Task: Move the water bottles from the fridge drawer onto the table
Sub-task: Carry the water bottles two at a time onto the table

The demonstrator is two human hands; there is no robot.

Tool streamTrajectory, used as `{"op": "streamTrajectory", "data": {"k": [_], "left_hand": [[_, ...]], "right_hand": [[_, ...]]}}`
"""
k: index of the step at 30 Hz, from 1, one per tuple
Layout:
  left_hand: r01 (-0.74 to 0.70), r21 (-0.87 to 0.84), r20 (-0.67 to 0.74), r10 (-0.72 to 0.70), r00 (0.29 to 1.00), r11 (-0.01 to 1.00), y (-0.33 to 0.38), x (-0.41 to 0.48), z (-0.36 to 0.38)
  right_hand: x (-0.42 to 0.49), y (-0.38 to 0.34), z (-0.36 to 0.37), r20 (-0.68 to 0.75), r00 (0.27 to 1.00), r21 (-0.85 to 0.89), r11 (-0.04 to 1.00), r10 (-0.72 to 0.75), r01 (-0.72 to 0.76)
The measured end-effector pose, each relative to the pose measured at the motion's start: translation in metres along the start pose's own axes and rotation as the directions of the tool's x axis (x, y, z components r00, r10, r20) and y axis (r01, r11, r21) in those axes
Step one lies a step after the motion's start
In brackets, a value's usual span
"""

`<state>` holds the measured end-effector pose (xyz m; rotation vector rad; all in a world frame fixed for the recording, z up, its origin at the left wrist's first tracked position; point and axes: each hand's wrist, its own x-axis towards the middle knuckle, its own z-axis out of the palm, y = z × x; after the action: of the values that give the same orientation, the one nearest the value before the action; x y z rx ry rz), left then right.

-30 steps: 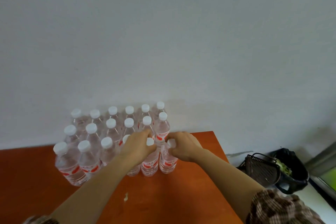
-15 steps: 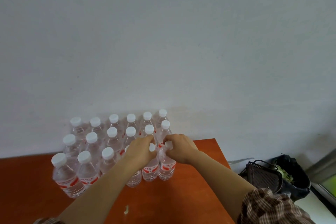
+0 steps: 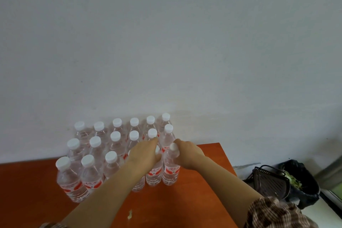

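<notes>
On the orange table (image 3: 203, 187) the water bottles (image 3: 115, 136) are stood in rows. The front end bottle (image 3: 171, 170) is gripped at the neck by curled fingers of the right hand (image 3: 187, 153); the neighbouring bottle (image 3: 153, 176) is clasped at its top by the curled left hand (image 3: 145, 154)

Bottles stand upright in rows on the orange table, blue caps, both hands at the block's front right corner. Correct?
Not quite: the caps are white, not blue. The head view shows the bottles upright in rows on the orange table, left hand and right hand at the block's front right corner.
</notes>
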<state>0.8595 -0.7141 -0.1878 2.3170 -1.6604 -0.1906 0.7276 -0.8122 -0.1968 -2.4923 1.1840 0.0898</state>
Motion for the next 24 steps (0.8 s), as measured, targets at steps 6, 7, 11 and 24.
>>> {"op": "streamTrajectory", "data": {"k": [6,7,11,24], "left_hand": [[-0.039,0.098,-0.165,0.055,0.985,0.994,0.017,-0.006,-0.005],[-0.047,0.085,-0.164,0.06,0.985,0.995,0.019,-0.006,-0.003],[-0.119,0.058,-0.184,0.128,0.975,0.991,0.034,-0.005,0.004],[-0.328,-0.001,0.055,0.327,0.943,0.945,0.231,-0.067,0.088]], "right_hand": [[-0.008,0.007,0.0,-0.041,0.999,0.079,0.997,0.009,-0.006],[-0.011,0.008,-0.001,-0.048,0.999,0.092,0.996,0.012,-0.007],[-0.033,0.018,-0.004,-0.114,0.992,0.117,0.992,0.055,-0.042],[-0.265,0.173,-0.012,-0.397,0.828,0.078,0.914,0.395,-0.398]]}}
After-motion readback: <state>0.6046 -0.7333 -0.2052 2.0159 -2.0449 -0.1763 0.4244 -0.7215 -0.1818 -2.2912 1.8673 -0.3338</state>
